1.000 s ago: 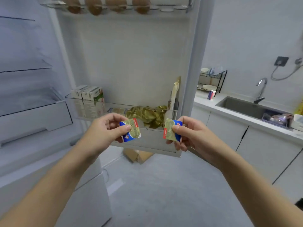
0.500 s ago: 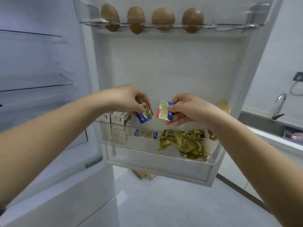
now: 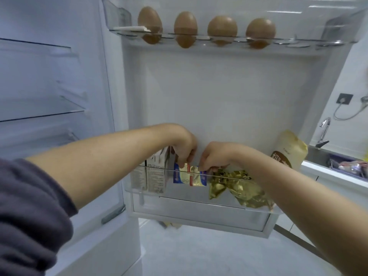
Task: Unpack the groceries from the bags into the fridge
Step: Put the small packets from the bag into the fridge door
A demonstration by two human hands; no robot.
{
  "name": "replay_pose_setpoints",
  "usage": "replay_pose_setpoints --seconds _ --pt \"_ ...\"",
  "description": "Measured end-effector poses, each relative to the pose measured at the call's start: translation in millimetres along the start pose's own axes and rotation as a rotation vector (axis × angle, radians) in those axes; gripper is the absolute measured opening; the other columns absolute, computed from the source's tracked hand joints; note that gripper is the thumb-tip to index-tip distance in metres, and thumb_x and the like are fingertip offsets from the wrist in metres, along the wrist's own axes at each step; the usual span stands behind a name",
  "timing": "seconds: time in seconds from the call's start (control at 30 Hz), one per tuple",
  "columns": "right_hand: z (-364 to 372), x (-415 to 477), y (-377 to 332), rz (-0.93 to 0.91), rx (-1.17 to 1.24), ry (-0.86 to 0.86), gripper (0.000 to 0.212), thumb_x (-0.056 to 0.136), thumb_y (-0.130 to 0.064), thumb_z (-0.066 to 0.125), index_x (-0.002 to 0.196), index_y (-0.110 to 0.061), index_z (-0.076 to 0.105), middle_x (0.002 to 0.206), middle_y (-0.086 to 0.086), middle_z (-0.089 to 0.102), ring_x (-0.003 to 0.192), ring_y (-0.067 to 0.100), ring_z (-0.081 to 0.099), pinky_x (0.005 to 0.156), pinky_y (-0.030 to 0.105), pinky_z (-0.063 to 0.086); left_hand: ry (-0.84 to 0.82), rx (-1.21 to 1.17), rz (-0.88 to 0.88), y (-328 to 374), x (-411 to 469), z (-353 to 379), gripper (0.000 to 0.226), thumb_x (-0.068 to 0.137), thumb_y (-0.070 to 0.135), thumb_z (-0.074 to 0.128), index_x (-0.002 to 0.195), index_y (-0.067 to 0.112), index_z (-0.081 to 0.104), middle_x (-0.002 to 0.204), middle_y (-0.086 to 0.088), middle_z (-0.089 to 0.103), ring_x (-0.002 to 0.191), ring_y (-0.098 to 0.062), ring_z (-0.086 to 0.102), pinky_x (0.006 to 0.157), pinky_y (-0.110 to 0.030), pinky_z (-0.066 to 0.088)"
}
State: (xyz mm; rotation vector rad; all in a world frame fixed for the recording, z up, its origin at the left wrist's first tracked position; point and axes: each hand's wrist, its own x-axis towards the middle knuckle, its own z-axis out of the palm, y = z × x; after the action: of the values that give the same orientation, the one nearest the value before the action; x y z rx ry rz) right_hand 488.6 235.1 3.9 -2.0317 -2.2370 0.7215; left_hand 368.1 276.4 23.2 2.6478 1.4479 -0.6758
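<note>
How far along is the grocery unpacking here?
Done: four brown eggs in the top door rack; white cartons, a crumpled gold foil packet and a beige pouch in the clear door bin. In hand: left hand and right hand pinch small blue-and-gold sachets inside that bin. Left: unknown, no bags in view.

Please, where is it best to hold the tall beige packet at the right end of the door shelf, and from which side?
Probably by its upper part, from above. The tall beige packet stands almost upright in the door shelf, and only its top rises over the clear front wall. Its lower part goes down behind that wall, beside the gold wrapper.
</note>
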Motion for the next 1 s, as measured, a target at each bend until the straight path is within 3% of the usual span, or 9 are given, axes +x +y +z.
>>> replay_pose_setpoints --seconds 0.1,0.17,0.33,0.5,0.63,0.8,0.87,0.93,1.0 --pt "6.2 -0.6 -6.0 0.006 -0.069 -0.023 0.014 0.086 -0.019 0.067 0.092 -0.007 0.072 0.055 -0.004 0.058 0.047 0.009 0.048 0.046 0.015 0.036 -0.066 0.004 0.035 1.2 2.3 3.3 0.025 0.085 0.015 0.069 0.109 0.02 0.063 0.096 0.004 0.06 0.081 -0.012 0.058 0.063 -0.02 0.048" --pt "10.0 0.5 -9.0 -0.002 -0.158 -0.031 0.017 0.085 -0.02 0.066 0.094 -0.007 0.071 0.068 0.003 0.06 0.059 0.016 0.048 0.053 0.022 0.037 -0.086 0.024 0.059 3.5 4.7 6.4 0.028 0.086 0.013 0.068 0.113 0.017 0.063 0.091 0.005 0.059 0.074 -0.01 0.055 0.053 -0.017 0.043" --pt "15.5 -0.6 -14.8 -0.076 -0.253 -0.045 0.01 0.091 -0.023 0.063 0.095 -0.015 0.067 0.102 0.007 0.07 0.081 0.019 0.055 0.069 0.025 0.044 -0.118 0.034 0.078 3.3 11.7 16.1 0.026 0.083 0.015 0.072 0.109 0.013 0.066 0.102 -0.002 0.063 0.088 -0.02 0.06 0.065 -0.024 0.05" --pt "19.4 -5.4 -15.3 -0.14 -0.338 0.009 0.021 0.09 -0.026 0.066 0.106 -0.014 0.07 0.087 0.001 0.057 0.081 0.021 0.051 0.07 0.025 0.04 -0.098 0.024 0.097 3.1 10.2 19.7 0.021 0.084 0.013 0.071 0.105 0.012 0.067 0.111 -0.009 0.068 0.086 -0.019 0.062 0.063 -0.023 0.05" --pt "19.4 -10.7 -15.2 -0.156 -0.381 0.043 0.025 0.088 -0.03 0.068 0.109 -0.016 0.069 0.086 0.0 0.053 0.08 0.02 0.048 0.051 0.019 0.035 -0.034 0.078 0.095 5.1 5.2 19.9 0.02 0.081 0.023 0.075 0.096 0.015 0.065 0.104 -0.004 0.065 0.094 -0.023 0.062 0.075 -0.03 0.052" --pt "18.3 -7.0 -15.4 -0.112 -0.39 0.009 0.033 0.08 -0.03 0.077 0.109 -0.016 0.071 0.093 0.0 0.061 0.085 0.017 0.053 0.07 0.025 0.041 -0.034 0.095 0.124 8.7 0.4 21.4 0.032 0.076 0.035 0.08 0.096 0.019 0.06 0.095 0.004 0.059 0.091 -0.018 0.058 0.079 -0.029 0.049" --pt "19.1 -4.8 -14.3 -0.108 -0.396 0.002 0.036 0.077 -0.033 0.08 0.108 -0.016 0.072 0.095 0.001 0.064 0.085 0.017 0.054 0.068 0.024 0.042 -0.046 0.104 0.136 10.4 -0.4 23.1 0.033 0.075 0.035 0.081 0.097 0.021 0.061 0.096 0.005 0.06 0.094 -0.018 0.059 0.085 -0.031 0.051" --pt "20.5 -2.3 -11.7 -0.096 -0.403 0.018 0.036 0.075 -0.035 0.081 0.104 -0.015 0.073 0.092 0.001 0.063 0.082 0.018 0.055 0.06 0.024 0.043 -0.051 0.114 0.133 10.7 -0.6 24.7 0.031 0.073 0.034 0.082 0.089 0.022 0.059 0.093 0.004 0.061 0.092 -0.019 0.06 0.086 -0.033 0.053" --pt "21.3 -1.2 -9.7 -0.084 -0.411 0.031 0.038 0.074 -0.038 0.081 0.101 -0.013 0.073 0.09 0.0 0.063 0.081 0.019 0.055 0.062 0.024 0.043 -0.049 0.125 0.124 10.4 -1.8 25.2 0.03 0.073 0.034 0.082 0.08 0.023 0.055 0.084 0.006 0.059 0.088 -0.019 0.059 0.085 -0.033 0.053"
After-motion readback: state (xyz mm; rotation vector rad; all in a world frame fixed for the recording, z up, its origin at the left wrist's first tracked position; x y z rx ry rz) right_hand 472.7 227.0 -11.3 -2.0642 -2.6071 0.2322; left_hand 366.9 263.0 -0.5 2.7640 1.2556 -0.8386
